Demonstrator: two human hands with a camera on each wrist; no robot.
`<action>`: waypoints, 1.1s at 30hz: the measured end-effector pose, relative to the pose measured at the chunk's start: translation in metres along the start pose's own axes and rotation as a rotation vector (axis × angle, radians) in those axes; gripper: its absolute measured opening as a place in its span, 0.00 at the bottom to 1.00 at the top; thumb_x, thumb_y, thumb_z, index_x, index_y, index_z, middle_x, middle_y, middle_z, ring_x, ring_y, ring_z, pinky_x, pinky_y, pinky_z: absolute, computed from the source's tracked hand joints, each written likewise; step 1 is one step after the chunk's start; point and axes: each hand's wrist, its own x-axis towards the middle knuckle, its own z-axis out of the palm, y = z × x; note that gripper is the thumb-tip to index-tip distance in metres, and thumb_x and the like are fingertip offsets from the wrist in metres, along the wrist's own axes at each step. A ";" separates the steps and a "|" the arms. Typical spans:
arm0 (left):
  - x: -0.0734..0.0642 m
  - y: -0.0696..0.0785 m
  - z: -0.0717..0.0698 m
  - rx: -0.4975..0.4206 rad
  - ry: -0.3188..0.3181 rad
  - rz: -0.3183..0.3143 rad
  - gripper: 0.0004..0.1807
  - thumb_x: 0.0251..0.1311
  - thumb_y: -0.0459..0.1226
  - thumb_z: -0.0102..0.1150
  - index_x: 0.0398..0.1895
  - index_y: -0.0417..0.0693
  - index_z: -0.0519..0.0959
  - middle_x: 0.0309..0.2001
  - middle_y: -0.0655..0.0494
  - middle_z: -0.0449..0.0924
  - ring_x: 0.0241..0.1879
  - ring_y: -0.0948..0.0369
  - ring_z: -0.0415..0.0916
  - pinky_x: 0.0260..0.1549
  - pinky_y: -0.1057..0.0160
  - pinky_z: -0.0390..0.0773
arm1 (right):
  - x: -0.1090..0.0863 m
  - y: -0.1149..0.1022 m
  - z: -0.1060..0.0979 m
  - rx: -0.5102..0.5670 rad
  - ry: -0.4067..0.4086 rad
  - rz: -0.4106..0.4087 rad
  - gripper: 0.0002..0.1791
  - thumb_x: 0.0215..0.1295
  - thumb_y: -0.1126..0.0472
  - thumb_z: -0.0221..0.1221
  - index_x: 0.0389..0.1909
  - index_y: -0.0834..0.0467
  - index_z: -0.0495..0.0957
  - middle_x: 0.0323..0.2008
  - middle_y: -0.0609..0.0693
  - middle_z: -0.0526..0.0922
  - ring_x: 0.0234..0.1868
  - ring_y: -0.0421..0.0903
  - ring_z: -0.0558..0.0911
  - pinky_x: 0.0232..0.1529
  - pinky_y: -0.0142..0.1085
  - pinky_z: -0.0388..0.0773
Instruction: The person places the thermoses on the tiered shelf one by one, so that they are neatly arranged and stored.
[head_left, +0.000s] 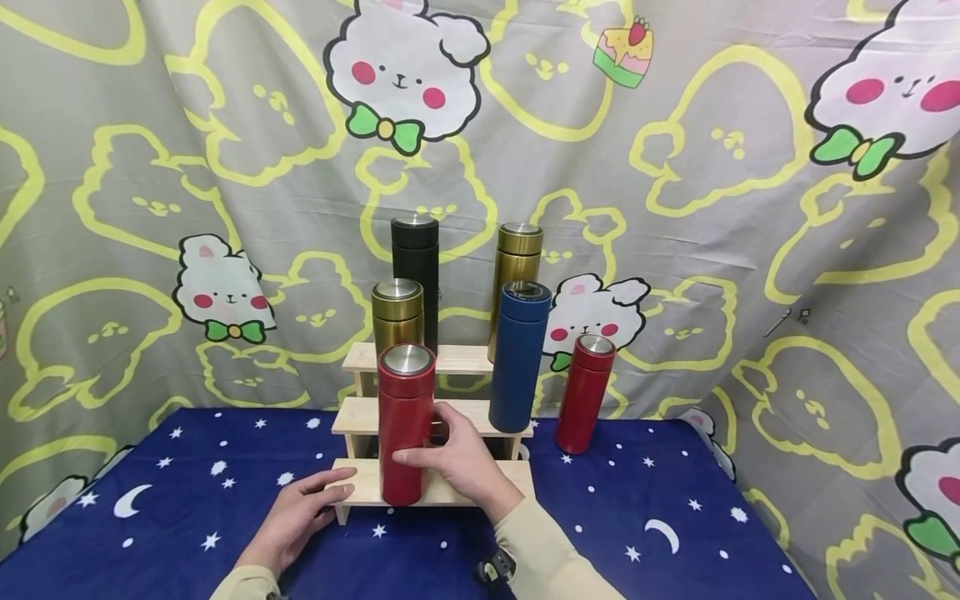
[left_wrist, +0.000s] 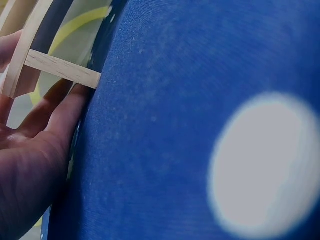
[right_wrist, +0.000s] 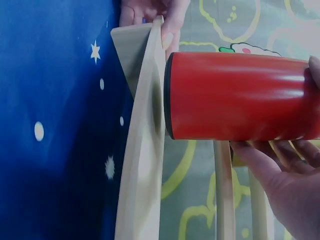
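Note:
In the head view, my right hand (head_left: 468, 462) grips a red thermos bottle (head_left: 401, 417) from its right side, fingers behind and thumb in front. The bottle is upright over the lowest step of a three-step wooden stand (head_left: 487, 485). In the right wrist view, the black base of the red bottle (right_wrist: 240, 97) is right by the board; whether it touches is hard to tell. My left hand (head_left: 296, 508) holds the left end of that lowest step, with fingers above and below the board, as the left wrist view shows around the wooden board (left_wrist: 62, 69).
A gold bottle (head_left: 397, 321) and a blue bottle (head_left: 519, 358) stand on the middle step. On the top step are a black bottle (head_left: 416, 267) and another gold bottle (head_left: 519, 250). A second red bottle (head_left: 587, 393) stands on the blue star-patterned cloth (head_left: 645, 483), right of the stand.

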 end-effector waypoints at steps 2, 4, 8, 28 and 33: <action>0.001 0.000 0.000 0.007 -0.006 0.000 0.24 0.58 0.40 0.70 0.56 0.38 0.81 0.67 0.35 0.64 0.53 0.55 0.74 0.54 0.48 0.76 | 0.001 0.002 0.004 -0.001 0.013 -0.011 0.32 0.52 0.62 0.73 0.60 0.57 0.74 0.49 0.48 0.80 0.49 0.46 0.79 0.54 0.42 0.75; 0.001 -0.001 -0.001 0.012 -0.010 -0.001 0.24 0.58 0.40 0.70 0.56 0.38 0.81 0.67 0.34 0.63 0.54 0.54 0.73 0.54 0.47 0.76 | 0.002 0.003 0.008 -0.002 0.025 -0.016 0.33 0.51 0.62 0.73 0.60 0.58 0.74 0.49 0.48 0.80 0.48 0.46 0.79 0.53 0.42 0.75; 0.002 -0.001 -0.001 0.016 -0.012 -0.003 0.24 0.58 0.41 0.70 0.56 0.38 0.81 0.67 0.34 0.63 0.55 0.53 0.73 0.54 0.47 0.75 | 0.004 0.006 0.014 0.000 0.051 -0.011 0.33 0.51 0.63 0.73 0.60 0.58 0.74 0.48 0.49 0.80 0.48 0.46 0.79 0.51 0.41 0.77; 0.002 0.000 -0.001 0.016 -0.004 -0.016 0.24 0.57 0.41 0.70 0.55 0.39 0.81 0.67 0.34 0.63 0.55 0.52 0.73 0.54 0.46 0.75 | 0.000 0.003 0.014 -0.045 0.064 -0.001 0.36 0.54 0.58 0.72 0.63 0.57 0.69 0.53 0.48 0.77 0.54 0.46 0.76 0.56 0.45 0.75; 0.002 0.001 -0.001 0.013 -0.006 -0.017 0.25 0.57 0.41 0.71 0.55 0.39 0.81 0.67 0.34 0.63 0.54 0.53 0.74 0.53 0.46 0.76 | -0.007 0.001 0.004 -0.042 0.069 -0.041 0.33 0.57 0.55 0.70 0.62 0.57 0.71 0.55 0.50 0.76 0.57 0.50 0.75 0.58 0.51 0.72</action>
